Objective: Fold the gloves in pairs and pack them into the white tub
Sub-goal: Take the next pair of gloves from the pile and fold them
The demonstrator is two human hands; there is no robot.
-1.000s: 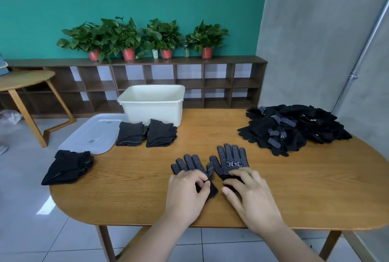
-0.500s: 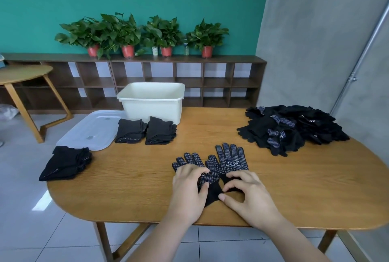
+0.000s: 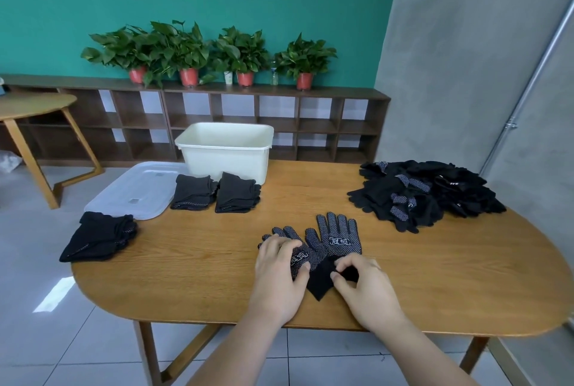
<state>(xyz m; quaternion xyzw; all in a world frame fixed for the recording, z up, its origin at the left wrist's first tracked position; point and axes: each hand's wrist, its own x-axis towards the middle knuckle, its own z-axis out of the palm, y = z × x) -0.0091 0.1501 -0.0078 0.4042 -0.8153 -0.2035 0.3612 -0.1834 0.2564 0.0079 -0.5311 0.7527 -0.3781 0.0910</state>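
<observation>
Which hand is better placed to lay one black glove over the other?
Probably the right hand: it pinches the cuff of the right black dotted knit glove; the left hand lies flat, holding the left glove down.

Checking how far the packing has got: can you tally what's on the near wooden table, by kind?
folded glove stacks: 3
dotted gloves laid flat: 2
loose glove pile: 1
white tub: 1
clear lid: 1
Total: 8
</observation>
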